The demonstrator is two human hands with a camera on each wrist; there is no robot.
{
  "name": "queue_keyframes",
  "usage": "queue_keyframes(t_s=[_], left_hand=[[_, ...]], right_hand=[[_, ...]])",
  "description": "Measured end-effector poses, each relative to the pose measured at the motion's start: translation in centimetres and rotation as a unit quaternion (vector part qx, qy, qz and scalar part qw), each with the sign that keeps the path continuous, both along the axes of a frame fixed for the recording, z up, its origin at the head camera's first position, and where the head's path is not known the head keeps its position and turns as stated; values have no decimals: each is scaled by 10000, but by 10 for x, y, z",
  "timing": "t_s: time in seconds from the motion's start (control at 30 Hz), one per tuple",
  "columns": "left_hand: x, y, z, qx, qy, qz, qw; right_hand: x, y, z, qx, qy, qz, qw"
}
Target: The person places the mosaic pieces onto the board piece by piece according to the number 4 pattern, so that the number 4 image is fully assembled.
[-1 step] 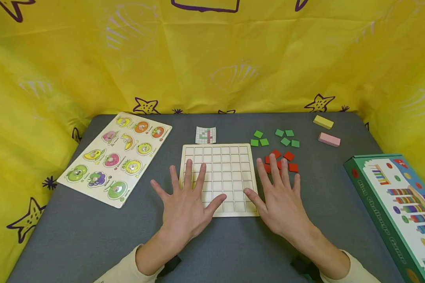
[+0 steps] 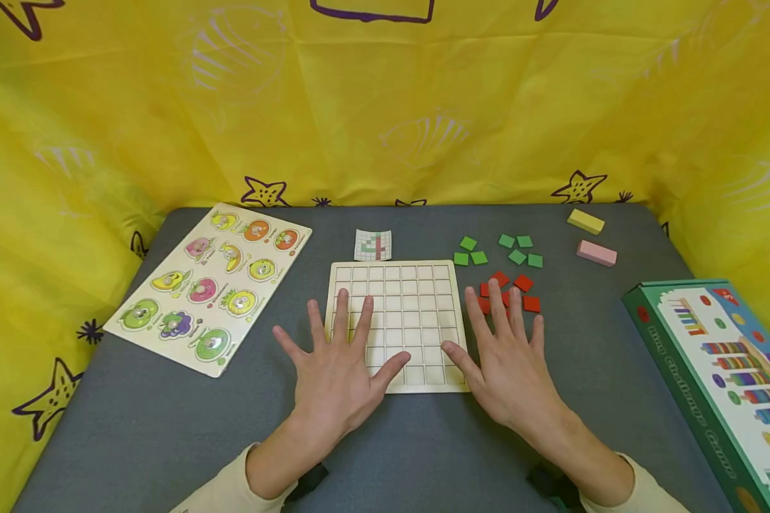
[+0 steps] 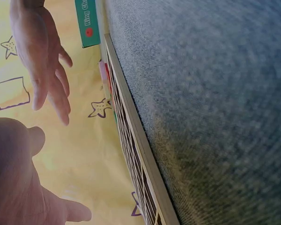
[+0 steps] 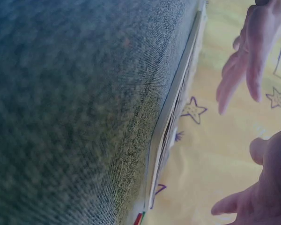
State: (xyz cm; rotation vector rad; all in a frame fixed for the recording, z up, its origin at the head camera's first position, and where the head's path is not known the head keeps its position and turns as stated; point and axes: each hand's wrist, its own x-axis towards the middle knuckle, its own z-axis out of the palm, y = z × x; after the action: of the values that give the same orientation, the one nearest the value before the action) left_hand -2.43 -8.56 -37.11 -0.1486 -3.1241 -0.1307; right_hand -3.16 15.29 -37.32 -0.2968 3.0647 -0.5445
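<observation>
Landmark: grid board [image 2: 398, 324], pale wood w/ square cells, flat on grey table [image 2: 141, 427], centre.
Left hand [image 2: 334, 367]: grip wide, fingers spread & straight, holds nothing; palm over table just off board's near-left corner, fingertips over board's left cells, thumb tip over its near edge. Wrist views show both hands raised off the table, not pressing.
Right hand [image 2: 510, 363]: grip wide too, fingers straight, nothing held; sits at board's right edge, thumb tip at near-right corner, fingertips over the red tiles.
Red tiles [image 2: 522, 283]: small squares in a loose bunch just right of board's far-right part, partly hidden by right fingers.
Green tiles [image 2: 499, 250]: scattered squares beyond the red ones, right of board's far corner, apart from hands.
Pattern card [image 2: 373, 244]: small printed grid w/ red & green marks, just beyond board's far edge.
Fruit puzzle [image 2: 208, 285]: wooden tray w/ coloured fruit pieces, left of board, lying at an angle.
Yellow block [image 2: 585, 221]: far right of board, near table's back edge.
Pink block [image 2: 596, 253]: just nearer than yellow one, well right of board.
Green box [image 2: 719, 377]: printed toy box, far right of board, at table edge.
Backdrop: yellow cloth [image 2: 385, 107] w/ star & shell prints, behind & both sides of table.
Sleeves: cream cuffs at both wrists, near side of board.
</observation>
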Motion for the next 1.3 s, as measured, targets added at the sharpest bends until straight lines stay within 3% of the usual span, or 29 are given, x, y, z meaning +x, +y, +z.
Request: queue_keyframes(t_s=[0.23, 0.6, 1.1, 1.3], left_hand=[[1, -2, 2, 50, 55, -36, 10000], [-3, -24, 9, 231, -388, -73, 9990], [-11, -49, -2, 614, -1124, -270, 9914], [-11, -53, -2, 802, -1425, -299, 9861]], right_hand=[[-1, 2, 2, -82, 21, 35, 10000], [-18, 16, 9, -407, 191, 95, 9989], [-84, 38, 16, -1052, 329, 653, 9918], [-114, 48, 17, -1066, -75, 777, 9912]])
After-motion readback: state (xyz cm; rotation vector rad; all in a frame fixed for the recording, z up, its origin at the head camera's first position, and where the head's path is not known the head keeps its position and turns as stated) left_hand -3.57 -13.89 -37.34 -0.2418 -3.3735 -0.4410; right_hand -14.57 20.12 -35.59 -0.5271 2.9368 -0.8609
